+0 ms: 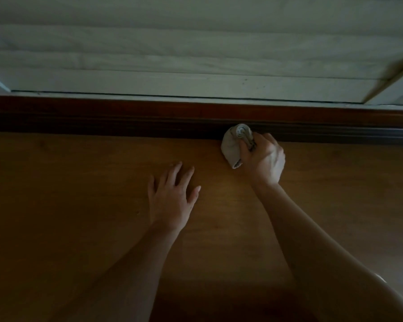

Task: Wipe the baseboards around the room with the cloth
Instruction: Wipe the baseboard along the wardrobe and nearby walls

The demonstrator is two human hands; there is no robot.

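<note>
We look down in dim light at a wooden floor (68, 194) and the dark reddish-brown baseboard (126, 117) that runs across the whole view from left to right. Our right hand (264, 159) is curled tight around a bunched, pale grey cloth (230, 145), with the fingers wrapped over its folds and the knuckles turned toward the wall. The cloth bulges out to the left of the fist, and its top edge touches the lower part of the baseboard where that meets the floor. Our left hand (170, 201) holds nothing. Its fingers are straight and spread, palm down over the floorboards, well to the left of the cloth and clear of the baseboard. We cannot tell whether the palm bears on the floor or only hangs just above it. Both forearms are bare. Above the baseboard we see a white frame (172, 87), and above that a pale surface of long horizontal slats (172, 43).
</note>
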